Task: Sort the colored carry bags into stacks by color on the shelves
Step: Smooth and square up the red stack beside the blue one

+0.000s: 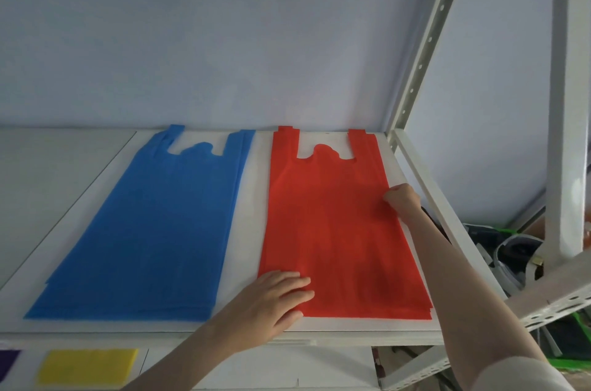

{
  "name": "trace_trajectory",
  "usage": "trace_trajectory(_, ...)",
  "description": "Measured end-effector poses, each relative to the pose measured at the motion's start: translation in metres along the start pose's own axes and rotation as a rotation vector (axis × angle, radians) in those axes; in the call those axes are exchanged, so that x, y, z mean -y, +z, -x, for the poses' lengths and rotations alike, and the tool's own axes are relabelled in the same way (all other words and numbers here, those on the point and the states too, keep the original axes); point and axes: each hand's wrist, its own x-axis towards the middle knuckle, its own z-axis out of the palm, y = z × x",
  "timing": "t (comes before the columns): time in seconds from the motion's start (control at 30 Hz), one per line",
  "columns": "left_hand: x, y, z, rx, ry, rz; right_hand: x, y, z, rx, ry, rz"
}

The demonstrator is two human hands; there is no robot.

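Red non-woven carry bags [332, 230], vest-style with cut-out handles, stacked flat on the right half of the white top shelf board [246, 198], handles pointing at the wall. Left hand [275, 301] flat on the near-left corner of that red stack, fingers straight and spread a little, pressing down, gripping nothing. Right hand [403, 198] at the stack's right edge about halfway up, fingers curled in tight; looks like a pinch on the bag edge, but can't tell for sure from this angle. Just beside, on the left half of the same board with a strip of white between, blue carry bags of the same cut [153, 230], also stacked flat, handles toward the wall, edges slightly fanned. One level down at the bottom left, flat yellow bag stack [86, 366], plus a sliver of something purple [8, 362] at the very edge. Pale perforated metal shelf uprights [425, 48] on the right, plain light wall [224, 22] behind, dark blurry clutter [499, 250] beyond the frame, too fuzzy to identify.
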Motion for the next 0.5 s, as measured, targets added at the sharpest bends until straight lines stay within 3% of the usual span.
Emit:
trace_trajectory(0.1, 0.002, -0.003, 0.003, 0.044, -0.032, 0.007, 0.001, -0.001, 0.001, -0.004, -0.012, -0.009)
trace_trajectory(0.23, 0.004, -0.007, 0.004, -0.037, -0.129, 0.000, -0.001, 0.000, 0.005, -0.026, -0.050, -0.005)
trace_trajectory(0.3, 0.003, -0.004, 0.000, -0.092, -0.305, 0.008, -0.001, 0.001, 0.006, -0.034, -0.055, -0.018)
trace_trajectory(0.37, -0.004, -0.005, -0.005, -0.181, -0.612, 0.036, -0.002, 0.001, 0.006, -0.043, -0.056, -0.029)
trace_trajectory(0.43, -0.007, -0.002, -0.012, -0.160, -0.872, 0.174, -0.002, 0.002, 0.007, -0.045, -0.060, -0.036)
trace_trajectory(0.5, -0.007, 0.002, -0.017, -0.139, -0.975, 0.256, -0.002, 0.002, 0.007, -0.045, -0.057, -0.046)
